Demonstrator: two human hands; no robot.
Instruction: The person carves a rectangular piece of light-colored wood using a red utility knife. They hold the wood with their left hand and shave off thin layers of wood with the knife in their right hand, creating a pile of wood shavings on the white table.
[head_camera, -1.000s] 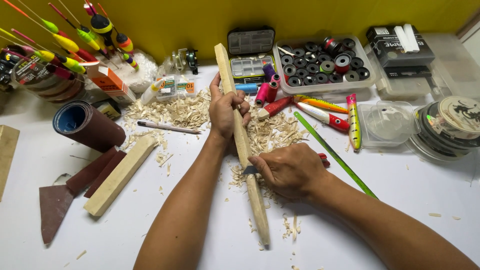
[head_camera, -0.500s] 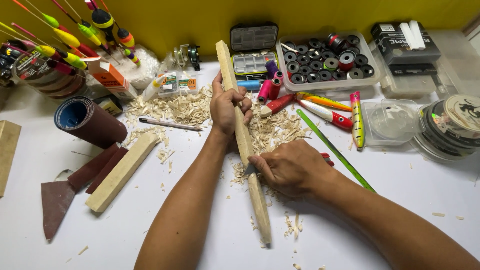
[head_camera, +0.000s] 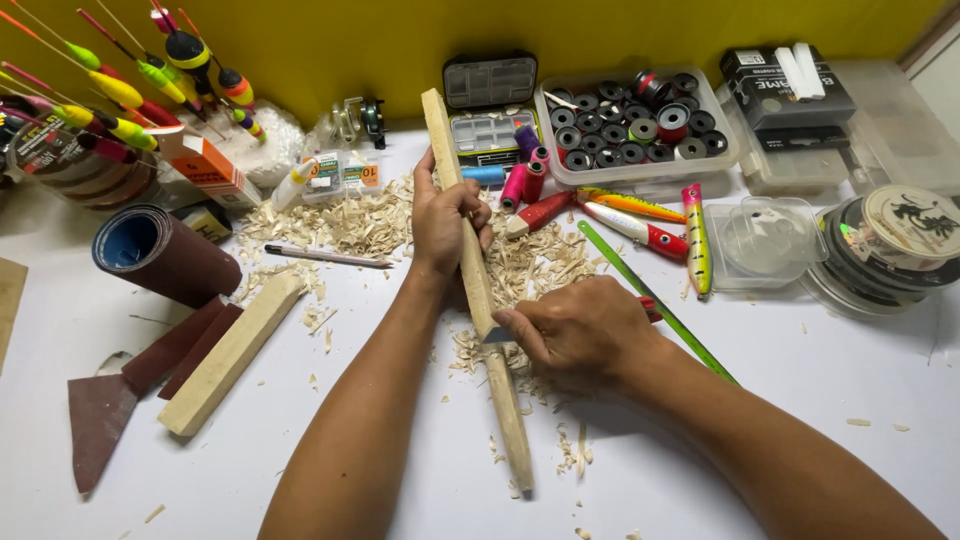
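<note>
A long pale wooden stick (head_camera: 478, 290) lies across the white table, running from the back towards me. My left hand (head_camera: 447, 220) grips its upper part. My right hand (head_camera: 578, 328) holds a small knife (head_camera: 497, 335) with its blade pressed against the stick's middle; a red handle end shows behind the hand. Wood shavings (head_camera: 350, 225) are heaped around the stick and behind my left hand.
A short wood block (head_camera: 232, 352), a sandpaper roll (head_camera: 165, 255) and sandpaper strips (head_camera: 95, 425) lie at the left. Fishing floats (head_camera: 120, 95) stand back left. Thread spools in a clear tray (head_camera: 632, 130), fishing lures (head_camera: 640, 225), a green rod (head_camera: 655, 300) and line reels (head_camera: 900, 240) sit right.
My right hand with the knife has slid a little along the stick; the left hand keeps its grip. The view has shifted slightly.
</note>
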